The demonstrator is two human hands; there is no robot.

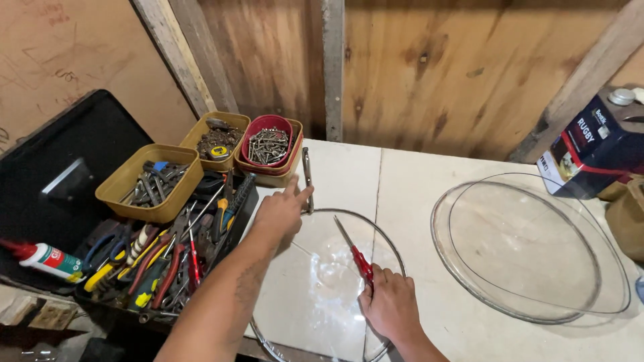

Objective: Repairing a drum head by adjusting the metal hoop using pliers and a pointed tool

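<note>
My right hand (390, 305) grips a red-handled screwdriver (355, 253) whose tip points up and left over a round clear glass lid with a metal rim (396, 251). My left hand (282, 209) rests on the far left edge of that lid, thumb and forefinger spread, right beside a metal handle piece (307, 175) that lies on the white tiled table (409, 181).
An open black toolbox (80, 167) at left holds pliers and screwdrivers (168, 258), two tan trays of parts (149, 181) and a red bowl of screws (267, 145). A glue tube (43, 258) lies at far left. A large clear glass dish (530, 248) and a dark tin can (590, 144) stand right.
</note>
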